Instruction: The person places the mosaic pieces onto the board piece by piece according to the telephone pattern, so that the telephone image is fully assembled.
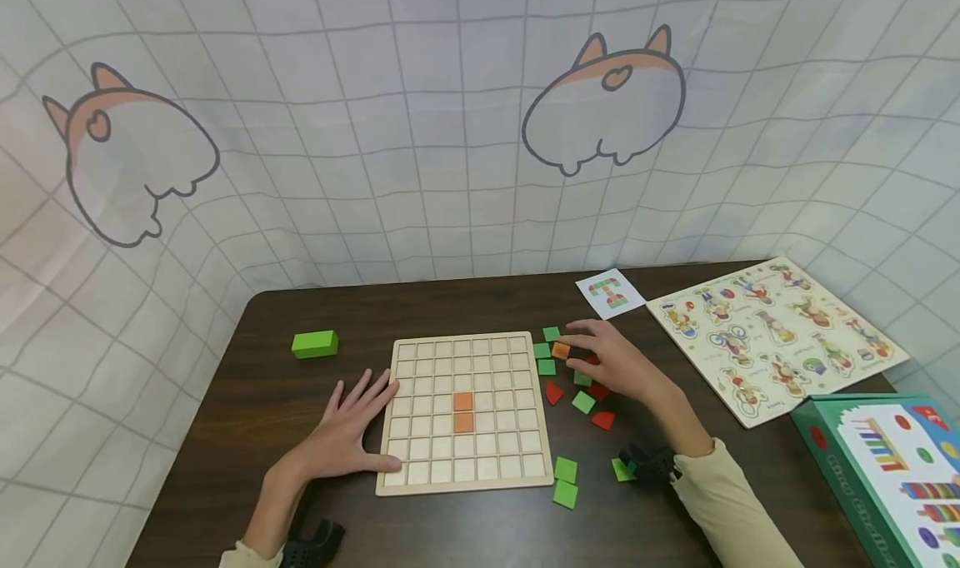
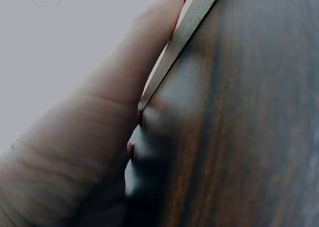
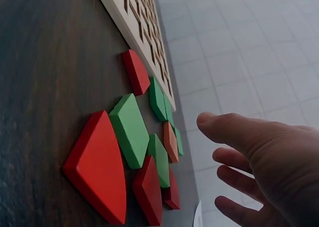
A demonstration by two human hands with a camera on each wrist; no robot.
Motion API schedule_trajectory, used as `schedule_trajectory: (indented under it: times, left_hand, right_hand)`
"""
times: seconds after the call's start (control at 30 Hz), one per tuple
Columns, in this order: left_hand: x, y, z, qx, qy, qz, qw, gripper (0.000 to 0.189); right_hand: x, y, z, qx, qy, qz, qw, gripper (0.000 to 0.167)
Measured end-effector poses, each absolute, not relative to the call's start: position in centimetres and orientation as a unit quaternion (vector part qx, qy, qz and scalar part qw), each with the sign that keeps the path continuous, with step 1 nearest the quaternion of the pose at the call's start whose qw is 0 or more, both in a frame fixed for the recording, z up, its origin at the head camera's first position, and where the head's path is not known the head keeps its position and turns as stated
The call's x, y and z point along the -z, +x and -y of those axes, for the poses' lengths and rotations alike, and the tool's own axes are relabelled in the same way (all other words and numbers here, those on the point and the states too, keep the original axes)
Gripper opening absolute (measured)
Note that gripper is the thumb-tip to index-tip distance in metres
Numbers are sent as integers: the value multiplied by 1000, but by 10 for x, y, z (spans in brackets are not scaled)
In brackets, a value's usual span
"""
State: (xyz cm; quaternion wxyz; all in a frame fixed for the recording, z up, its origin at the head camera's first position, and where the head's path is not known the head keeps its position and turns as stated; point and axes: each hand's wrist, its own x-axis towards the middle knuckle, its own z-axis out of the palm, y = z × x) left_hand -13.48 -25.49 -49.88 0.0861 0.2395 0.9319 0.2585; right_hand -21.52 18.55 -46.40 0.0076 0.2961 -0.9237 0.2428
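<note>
The left hand (image 1: 341, 428), fingers spread, rests at the left side of a pale wooden board w/ a square grid (image 1: 506, 442); its thumb lies on the frame nr the lower left corner, and the fingertips are at the left edge higher up. In the middle of this board 2 flat orange square tiles (image 1: 463, 422) sit in cells, one directly above the other. The right hand (image 1: 611, 360) is over the loose pcs on the right of the board, thumb apart from the slightly bent fingers. A loose orange square tile (image 1: 560, 351) shows next to its fingertips in the head view, but the right wrist view shows a gap betw. tile and hand. Around it lie green square tiles (image 1: 547, 367) and red pcs w/ one curved edge (image 3: 99, 172). Closer to the person, light green square tiles (image 1: 566, 495) lie nr the lower right corner of the board. On the dark brown worktop (image 1: 450, 535) there are also a bright green rectangular block (image 1: 315, 345) at far left, a small white card w/ printed pattern (image 1: 611, 293), a cream picture board (image 1: 772, 331) and a green printed box (image 1: 847, 468) at right
</note>
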Motion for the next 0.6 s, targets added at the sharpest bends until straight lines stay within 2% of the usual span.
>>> schedule_trajectory:
  times: [0.6]
  left_hand:
    - [499, -135, 254, -259, 239, -932, 85, 110]
  right_hand:
    - [467, -210, -176, -182, 269, 946, 20, 33]
